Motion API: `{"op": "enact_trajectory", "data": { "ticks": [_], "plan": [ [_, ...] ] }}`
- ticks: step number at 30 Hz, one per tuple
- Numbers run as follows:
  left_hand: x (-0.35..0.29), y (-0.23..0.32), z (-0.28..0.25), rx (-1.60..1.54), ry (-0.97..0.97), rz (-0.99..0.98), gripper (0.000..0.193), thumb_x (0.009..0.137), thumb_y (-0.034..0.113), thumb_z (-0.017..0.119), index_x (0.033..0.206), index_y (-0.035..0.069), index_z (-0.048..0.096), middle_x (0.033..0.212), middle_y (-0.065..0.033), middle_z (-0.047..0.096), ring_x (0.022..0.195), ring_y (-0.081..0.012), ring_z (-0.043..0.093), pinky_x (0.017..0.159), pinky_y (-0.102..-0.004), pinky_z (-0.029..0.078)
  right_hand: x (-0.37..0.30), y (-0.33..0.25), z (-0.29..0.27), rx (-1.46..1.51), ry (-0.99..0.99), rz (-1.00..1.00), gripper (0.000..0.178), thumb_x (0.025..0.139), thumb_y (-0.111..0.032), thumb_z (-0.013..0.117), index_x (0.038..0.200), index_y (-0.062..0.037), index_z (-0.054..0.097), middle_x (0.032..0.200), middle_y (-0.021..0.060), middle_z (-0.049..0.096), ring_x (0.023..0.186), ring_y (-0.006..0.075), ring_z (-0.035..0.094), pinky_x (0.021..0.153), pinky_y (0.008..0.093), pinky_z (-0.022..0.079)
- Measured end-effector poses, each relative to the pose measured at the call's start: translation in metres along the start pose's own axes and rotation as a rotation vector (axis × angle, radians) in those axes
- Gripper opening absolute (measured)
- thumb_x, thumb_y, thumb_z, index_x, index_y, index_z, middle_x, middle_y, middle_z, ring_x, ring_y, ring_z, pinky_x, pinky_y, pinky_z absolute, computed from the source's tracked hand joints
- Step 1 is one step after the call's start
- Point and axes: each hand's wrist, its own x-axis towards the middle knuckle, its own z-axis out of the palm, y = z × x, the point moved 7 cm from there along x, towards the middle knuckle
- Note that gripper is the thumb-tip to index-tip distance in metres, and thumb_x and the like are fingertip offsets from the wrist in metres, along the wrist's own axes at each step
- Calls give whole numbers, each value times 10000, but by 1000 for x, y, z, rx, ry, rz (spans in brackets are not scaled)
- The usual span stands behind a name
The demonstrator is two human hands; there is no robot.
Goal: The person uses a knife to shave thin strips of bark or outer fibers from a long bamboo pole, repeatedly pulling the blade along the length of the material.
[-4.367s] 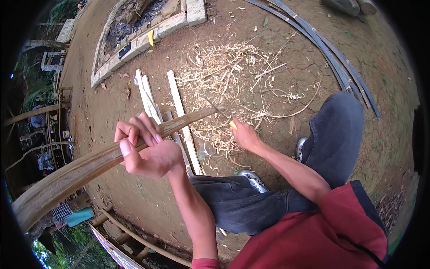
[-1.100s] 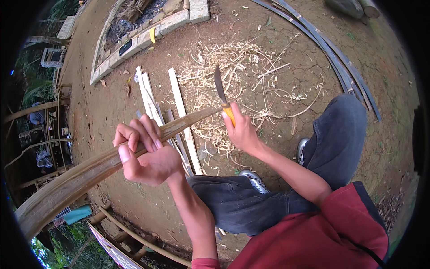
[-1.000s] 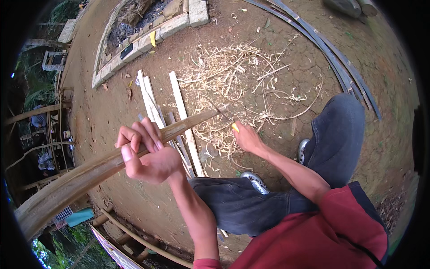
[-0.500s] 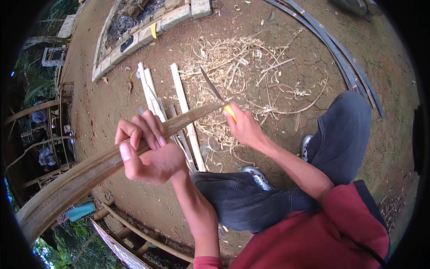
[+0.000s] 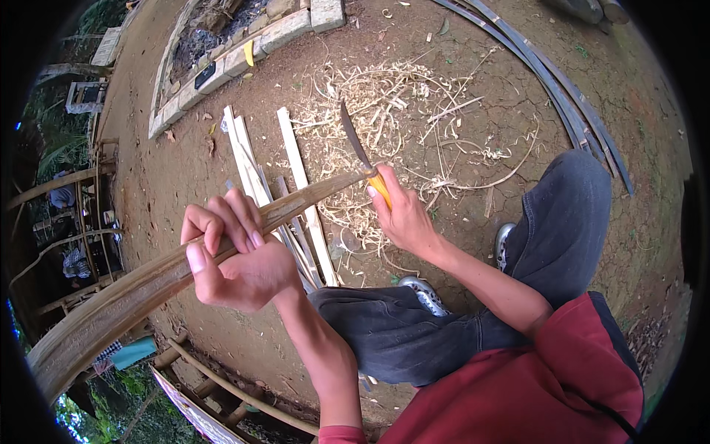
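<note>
Brown earth [image 5: 170, 200] lies below the fingers. A long wooden pole [image 5: 111, 313] runs through the left hand [image 5: 240, 259], whose fingers curl around it, toward the right hand [image 5: 404, 217]. Curled wood shavings [image 5: 381, 122] spread on the earth beyond the right fingers; pale wooden strips [image 5: 297, 163] lie beyond the left ones. The right fingers grip a yellow-handled curved knife [image 5: 359, 150], its blade pointing away from them.

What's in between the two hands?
The narrow end of the wooden pole: in the head view it runs from the left hand toward the right hand, which holds a knife. Pale strips and shavings show behind.
</note>
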Motion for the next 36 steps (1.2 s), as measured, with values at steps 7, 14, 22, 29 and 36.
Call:
{"op": "enact_trajectory", "data": {
  "ticks": [7,14,22,29,36],
  "plan": [
    [0,7,-4,24,4,-9,362,822,361,469,627,118,284,504,9,267,442,-70,215,423,-213,185,-7,40,32,-93,-255,215,201,965,-134,457,1091,18,418,586,236,578,572,416,624,510,495,477],
    [2,-1,0,-10,-3,-9,364,824,386,442,633,119,286,489,8,248,430,-78,202,393,-212,171,-5,53,24,-186,-125,79,143,958,-79,443,1064,15,452,578,131,562,406,225,525,361,388,429],
    [-3,-1,3,-25,10,-22,353,830,348,457,624,122,281,514,13,262,444,-71,213,425,-220,177,0,-13,1,0,-41,-20,263,964,-100,426,1166,68,429,587,207,580,478,376,598,442,436,463],
    [8,8,-10,12,2,34,346,833,343,452,628,117,289,512,13,266,443,-68,211,422,-215,187,-17,101,48,-190,-216,313,146,955,-75,448,1033,48,433,530,171,560,426,309,574,355,390,430],
    [3,-5,1,-5,-10,-4,350,829,378,424,641,113,293,491,10,242,429,-77,191,381,-205,167,-6,44,19,-110,-34,-30,161,944,-63,454,1026,74,470,570,152,586,445,262,589,362,375,457]
  ]
}}
